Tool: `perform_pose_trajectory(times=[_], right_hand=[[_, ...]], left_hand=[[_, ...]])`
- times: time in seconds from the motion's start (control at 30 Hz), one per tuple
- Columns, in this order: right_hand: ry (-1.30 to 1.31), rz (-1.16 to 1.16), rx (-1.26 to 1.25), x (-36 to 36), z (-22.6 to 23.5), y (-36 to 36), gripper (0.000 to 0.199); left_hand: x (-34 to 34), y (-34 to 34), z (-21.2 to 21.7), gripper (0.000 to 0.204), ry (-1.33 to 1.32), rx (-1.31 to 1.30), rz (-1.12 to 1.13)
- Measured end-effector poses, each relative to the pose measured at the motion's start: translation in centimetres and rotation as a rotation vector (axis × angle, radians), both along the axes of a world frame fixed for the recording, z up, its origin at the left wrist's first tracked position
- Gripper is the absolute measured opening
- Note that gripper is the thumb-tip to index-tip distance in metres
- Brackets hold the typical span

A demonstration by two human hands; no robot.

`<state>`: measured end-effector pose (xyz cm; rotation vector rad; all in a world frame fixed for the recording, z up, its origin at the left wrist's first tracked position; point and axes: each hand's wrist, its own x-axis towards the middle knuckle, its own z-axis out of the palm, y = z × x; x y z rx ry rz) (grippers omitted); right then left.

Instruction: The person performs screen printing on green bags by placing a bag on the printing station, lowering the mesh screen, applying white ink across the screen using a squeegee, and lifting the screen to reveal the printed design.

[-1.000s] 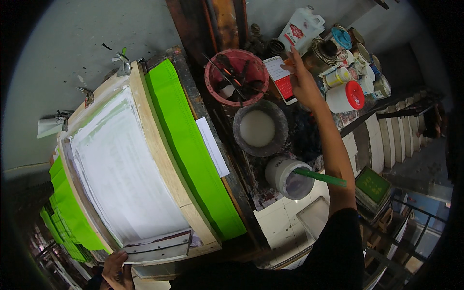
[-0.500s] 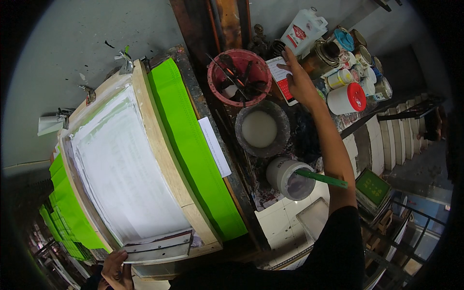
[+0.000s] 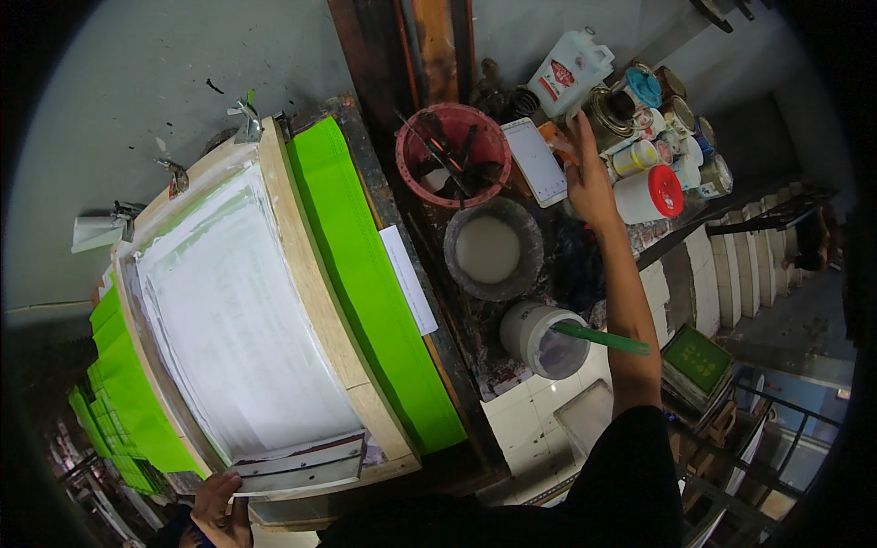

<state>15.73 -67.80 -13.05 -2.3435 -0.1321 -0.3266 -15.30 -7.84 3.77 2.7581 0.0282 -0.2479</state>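
At the lower left, my left hand (image 3: 217,507) is closed on the end of a squeegee (image 3: 306,471). The squeegee lies across the near end of a screen printing frame (image 3: 315,274), whose wooden border surrounds a mesh coated in white. Bright green fabric (image 3: 365,283) shows from under the frame on both sides. My right hand (image 3: 590,183) is stretched out over the bench, its fingers extended and nothing visible in them. Just left of its fingers lies a phone (image 3: 536,163) with a mostly white screen. An orange item (image 3: 558,143) sits beneath the fingertips.
A pink tub (image 3: 417,173) of tools, a dark bowl (image 3: 488,248) of whitish liquid and a white bucket (image 3: 545,340) with a green stick (image 3: 603,338) line the bench. Behind my right hand stand a plastic jug (image 3: 570,73), a red-lidded tub (image 3: 649,194) and several cans. Metal clamps (image 3: 244,121) hold the frame's far edge.
My right hand has moved right, off the phone's edge. The phone's screen has gone from partly red to mostly white. The left hand and squeegee stay put.
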Motion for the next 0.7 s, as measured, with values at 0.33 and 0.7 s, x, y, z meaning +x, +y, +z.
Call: perform_pose_trajectory(times=[0.33,0.7], right_hand=[[0.022,-0.039,0.057,-1.0,0.3,0.0,0.087],[0.086,0.018,-0.047,0.8,-0.7,0.2,0.087]], left_hand=[[-0.5,-0.3,-0.6,0.027,0.011,-0.136,0.166],[-0.8,1.2,-0.9,0.024,-0.006,-0.142,0.035]])
